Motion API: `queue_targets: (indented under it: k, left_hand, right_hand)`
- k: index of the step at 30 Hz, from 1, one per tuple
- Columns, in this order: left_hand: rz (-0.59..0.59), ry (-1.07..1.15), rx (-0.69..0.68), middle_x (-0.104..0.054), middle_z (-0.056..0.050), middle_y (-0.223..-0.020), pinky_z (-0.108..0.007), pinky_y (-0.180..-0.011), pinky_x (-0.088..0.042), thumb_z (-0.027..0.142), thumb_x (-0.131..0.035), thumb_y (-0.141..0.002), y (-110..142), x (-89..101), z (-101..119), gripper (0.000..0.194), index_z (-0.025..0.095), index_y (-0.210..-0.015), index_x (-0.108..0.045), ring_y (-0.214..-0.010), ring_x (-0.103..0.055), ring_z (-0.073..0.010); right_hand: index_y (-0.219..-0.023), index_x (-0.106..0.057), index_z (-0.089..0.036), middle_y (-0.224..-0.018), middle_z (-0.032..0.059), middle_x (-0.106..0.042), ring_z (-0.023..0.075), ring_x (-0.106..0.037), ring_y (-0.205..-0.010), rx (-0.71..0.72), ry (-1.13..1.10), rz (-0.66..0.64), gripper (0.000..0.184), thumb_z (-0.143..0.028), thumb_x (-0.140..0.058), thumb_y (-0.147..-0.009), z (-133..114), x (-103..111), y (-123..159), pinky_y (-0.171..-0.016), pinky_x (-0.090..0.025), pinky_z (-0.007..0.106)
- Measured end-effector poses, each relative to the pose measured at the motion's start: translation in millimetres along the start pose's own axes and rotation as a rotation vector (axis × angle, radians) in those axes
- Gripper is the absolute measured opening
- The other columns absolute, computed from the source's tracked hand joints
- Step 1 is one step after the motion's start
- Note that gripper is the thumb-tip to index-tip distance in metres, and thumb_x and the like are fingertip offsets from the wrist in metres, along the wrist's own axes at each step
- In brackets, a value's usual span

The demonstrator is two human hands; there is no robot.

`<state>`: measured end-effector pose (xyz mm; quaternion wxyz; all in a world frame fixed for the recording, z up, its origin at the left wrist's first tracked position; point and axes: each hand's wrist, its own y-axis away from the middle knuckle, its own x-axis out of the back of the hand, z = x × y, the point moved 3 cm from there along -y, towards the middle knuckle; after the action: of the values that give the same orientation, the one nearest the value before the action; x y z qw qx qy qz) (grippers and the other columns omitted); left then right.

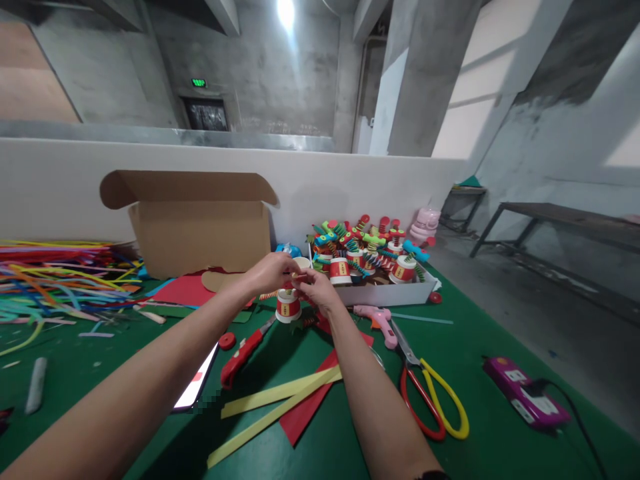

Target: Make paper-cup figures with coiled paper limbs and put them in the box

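Observation:
My left hand point(270, 272) and my right hand point(316, 290) meet above the green table, both with fingers pinched at the top of a small red-and-white paper cup point(289, 306) that stands upside down. Something small and pale sits between the fingertips; I cannot make out what it is. A red box cutter point(243, 354) lies just below the cup. A phone point(196, 385) lies under my left forearm.
A white tray point(385, 293) holds several finished cup toys with coiled pipe cleaners. An open cardboard box point(200, 230) stands behind. Pipe cleaners point(55, 277) are piled at left. A pink glue gun point(379, 319), scissors point(430, 393), yellow paper strips point(273, 400) and a purple power strip point(525, 393) lie on the table.

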<state>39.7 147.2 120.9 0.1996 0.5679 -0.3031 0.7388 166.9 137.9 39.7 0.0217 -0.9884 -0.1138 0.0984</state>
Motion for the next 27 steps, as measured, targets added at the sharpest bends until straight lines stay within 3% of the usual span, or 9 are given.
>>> queue_targets:
  k: [6, 12, 17, 22, 27]
  left_hand:
    - [-0.005, -0.015, -0.069, -0.067, -0.005, -0.076, -0.024, -0.066, -0.041, 0.023, -0.059, -0.077, -5.0, 1.5, 2.2, 0.019, 0.022, -0.085, -0.076, -0.073, -0.059, -0.0167]
    - [-0.009, -0.057, -0.131, -0.065, -0.003, -0.069, -0.025, -0.066, -0.041, 0.024, -0.059, -0.076, -6.3, -2.2, 1.9, 0.016, 0.021, -0.08, -0.075, -0.069, -0.057, -0.0161]
    - [-0.004, -0.091, -0.093, -0.068, -0.006, -0.077, -0.026, -0.066, -0.042, 0.018, -0.056, -0.074, -5.1, -2.2, 2.8, 0.019, 0.02, -0.083, -0.073, -0.073, -0.059, -0.0181]
    - [0.206, -0.01, 0.048, -0.071, -0.008, -0.097, -0.028, -0.074, -0.046, 0.017, -0.05, -0.077, 18.5, 10.8, -2.0, 0.039, 0.021, -0.112, -0.067, -0.089, -0.063, -0.0214]
    - [0.443, 0.171, 0.214, -0.072, -0.007, -0.094, -0.029, -0.072, -0.05, 0.026, -0.047, -0.08, 61.2, 18.2, -22.0, 0.039, 0.019, -0.113, -0.066, -0.08, -0.065, -0.0203]
  right_hand:
    - [-0.087, -0.066, -0.021, -0.07, -0.0031, -0.066, 0.0108, -0.059, -0.056, -0.022, 0.007, 0.01, 0.035, -0.029, -0.082, -0.058, -3.7, -0.3, 1.1, -0.053, -0.048, 0.022]
    - [-0.085, -0.065, -0.02, -0.067, -0.0037, -0.065, 0.0106, -0.059, -0.054, -0.006, 0.026, 0.002, 0.029, -0.027, -0.081, -0.061, -5.6, -1.5, 0.8, -0.052, -0.049, 0.022]
    - [-0.085, -0.065, -0.02, -0.071, -0.0026, -0.066, 0.0101, -0.059, -0.054, -0.01, 0.027, 0.016, 0.025, -0.024, -0.078, -0.064, -4.0, -0.3, -0.5, -0.051, -0.048, 0.021]
    - [-0.092, -0.067, -0.02, -0.075, -0.0015, -0.067, 0.0098, -0.058, -0.054, 0.012, 0.012, 0.019, 0.028, -0.023, -0.076, -0.065, -1.7, 0.5, -0.6, -0.049, -0.048, 0.021]
    - [-0.098, -0.068, -0.02, -0.091, 0.0011, -0.068, 0.0086, -0.058, -0.056, 0.028, 0.014, 0.008, 0.038, -0.022, -0.077, -0.061, -2.1, 4.1, -0.8, -0.046, -0.047, 0.019]
